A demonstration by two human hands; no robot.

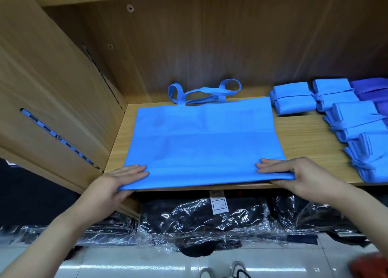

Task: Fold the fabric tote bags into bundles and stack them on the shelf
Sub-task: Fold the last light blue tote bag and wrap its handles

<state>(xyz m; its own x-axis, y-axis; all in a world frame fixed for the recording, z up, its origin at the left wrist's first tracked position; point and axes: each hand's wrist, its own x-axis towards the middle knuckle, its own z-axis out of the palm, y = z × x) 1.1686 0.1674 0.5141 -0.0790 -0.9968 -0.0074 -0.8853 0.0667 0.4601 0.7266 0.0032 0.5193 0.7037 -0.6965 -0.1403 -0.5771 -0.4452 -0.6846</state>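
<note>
shelf (304, 141): blue tote bag (201, 139) flat, folded bundles (294, 98) at right | left hand (117, 181) pinches bag's near-left corner | right hand (294, 172) pinches near-right corner | below: plastic-wrapped black packs (199, 219)

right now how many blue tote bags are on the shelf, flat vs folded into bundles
flat blue tote bag: 1
folded blue bundles: 4
total: 5 blue; the purple fabric at the right edge is cut off, not counted
</note>
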